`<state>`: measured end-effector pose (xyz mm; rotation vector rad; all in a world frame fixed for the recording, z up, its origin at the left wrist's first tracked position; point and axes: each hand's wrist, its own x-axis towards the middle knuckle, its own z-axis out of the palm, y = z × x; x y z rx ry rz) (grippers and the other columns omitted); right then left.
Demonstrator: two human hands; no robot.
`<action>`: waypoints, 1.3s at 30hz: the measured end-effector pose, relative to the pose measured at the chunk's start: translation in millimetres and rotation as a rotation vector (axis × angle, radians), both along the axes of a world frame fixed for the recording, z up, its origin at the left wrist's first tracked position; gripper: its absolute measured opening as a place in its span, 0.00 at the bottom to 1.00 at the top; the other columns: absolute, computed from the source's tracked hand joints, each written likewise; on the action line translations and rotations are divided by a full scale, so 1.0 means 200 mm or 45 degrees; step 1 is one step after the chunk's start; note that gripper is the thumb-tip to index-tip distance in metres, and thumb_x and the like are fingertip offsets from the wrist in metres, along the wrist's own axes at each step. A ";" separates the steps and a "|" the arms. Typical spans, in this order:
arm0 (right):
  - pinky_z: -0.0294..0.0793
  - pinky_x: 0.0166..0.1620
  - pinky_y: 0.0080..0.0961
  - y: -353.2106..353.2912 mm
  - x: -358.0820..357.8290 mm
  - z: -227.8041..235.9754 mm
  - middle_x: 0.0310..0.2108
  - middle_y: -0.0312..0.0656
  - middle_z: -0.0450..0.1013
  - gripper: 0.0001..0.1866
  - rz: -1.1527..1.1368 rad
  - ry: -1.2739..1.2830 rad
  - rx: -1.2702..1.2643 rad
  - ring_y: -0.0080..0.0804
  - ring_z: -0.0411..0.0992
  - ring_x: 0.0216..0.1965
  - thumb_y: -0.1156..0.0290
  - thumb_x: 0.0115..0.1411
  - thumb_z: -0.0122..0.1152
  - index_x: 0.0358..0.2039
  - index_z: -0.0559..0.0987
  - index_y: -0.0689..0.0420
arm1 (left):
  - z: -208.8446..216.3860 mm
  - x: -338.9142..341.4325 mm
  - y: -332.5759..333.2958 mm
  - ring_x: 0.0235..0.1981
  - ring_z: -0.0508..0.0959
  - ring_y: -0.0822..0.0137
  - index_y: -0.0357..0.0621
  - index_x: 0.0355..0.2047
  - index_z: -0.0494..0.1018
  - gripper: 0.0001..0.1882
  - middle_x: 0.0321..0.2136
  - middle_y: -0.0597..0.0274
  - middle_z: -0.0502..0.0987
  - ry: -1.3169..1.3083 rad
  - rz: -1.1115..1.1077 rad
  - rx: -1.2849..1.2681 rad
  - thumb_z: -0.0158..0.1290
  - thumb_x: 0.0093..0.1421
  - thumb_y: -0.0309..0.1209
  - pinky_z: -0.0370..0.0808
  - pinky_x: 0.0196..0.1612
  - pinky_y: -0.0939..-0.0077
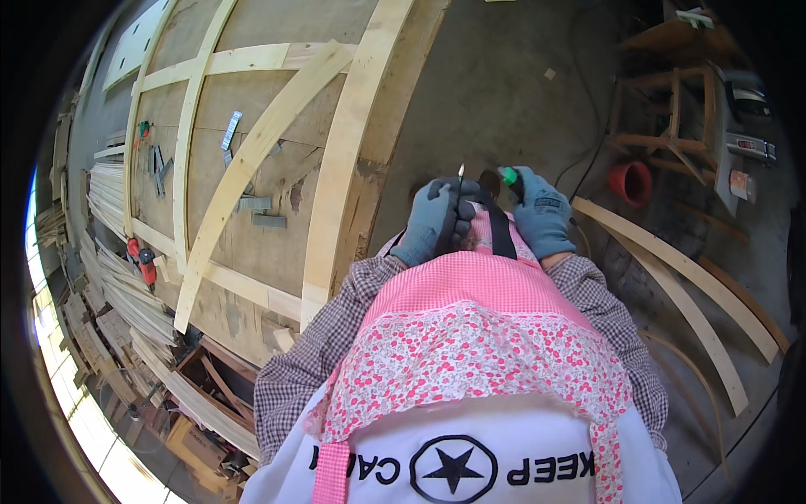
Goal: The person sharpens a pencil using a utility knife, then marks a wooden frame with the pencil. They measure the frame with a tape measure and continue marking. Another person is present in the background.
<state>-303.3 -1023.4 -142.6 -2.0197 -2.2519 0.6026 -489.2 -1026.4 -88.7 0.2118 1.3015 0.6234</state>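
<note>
Both hands wear blue-grey work gloves with dark fingers and are held close together in front of my pink apron [487,336]. My left hand [430,223] is closed around a dark pencil [461,171], its pale sharpened tip pointing up and away from me. My right hand [541,217] is closed on a small green-ended tool [509,175]; its kind I cannot make out, since the glove covers most of it. A dark strap [500,231] hangs between the hands, over the apron.
At left stands a workbench with a pale wooden frame [336,176]; a loose wooden strip [243,176] lies across it. Staple strips [269,221] and a red tool [144,267] lie there too. At right are a red bucket [630,183], a wooden stool frame [672,109] and leaning strips [688,269].
</note>
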 end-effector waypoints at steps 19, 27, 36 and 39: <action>0.70 0.36 0.42 0.08 0.05 -0.05 0.33 0.42 0.74 0.17 -0.230 -0.160 -0.111 0.46 0.73 0.35 0.63 0.53 0.57 0.44 0.70 0.43 | -0.08 0.01 -0.03 0.11 0.65 0.74 0.44 0.39 0.71 0.11 0.17 0.65 0.70 -0.062 -0.009 0.128 0.39 0.64 0.31 0.63 0.12 0.81; 0.67 0.38 0.37 0.02 -0.10 0.06 0.34 0.36 0.73 0.19 0.263 -0.209 -0.033 0.35 0.74 0.36 0.60 0.52 0.56 0.45 0.70 0.42 | -0.07 0.03 0.02 0.09 0.65 0.73 0.49 0.35 0.66 0.06 0.17 0.63 0.71 -0.009 0.027 -0.080 0.40 0.65 0.33 0.64 0.10 0.81; 0.68 0.37 0.38 0.05 0.02 0.03 0.35 0.37 0.73 0.17 -0.113 -0.124 -0.095 0.37 0.74 0.37 0.60 0.54 0.56 0.46 0.70 0.42 | 0.01 0.02 0.04 0.11 0.67 0.74 0.44 0.38 0.71 0.11 0.17 0.63 0.71 -0.069 -0.022 -0.023 0.39 0.64 0.33 0.64 0.12 0.83; 0.67 0.37 0.36 0.02 -0.04 0.05 0.34 0.36 0.73 0.18 0.138 -0.082 0.004 0.36 0.74 0.36 0.61 0.53 0.57 0.46 0.70 0.42 | -0.03 0.04 0.03 0.11 0.63 0.77 0.45 0.42 0.70 0.12 0.16 0.67 0.68 -0.101 0.029 -0.079 0.41 0.65 0.35 0.61 0.12 0.84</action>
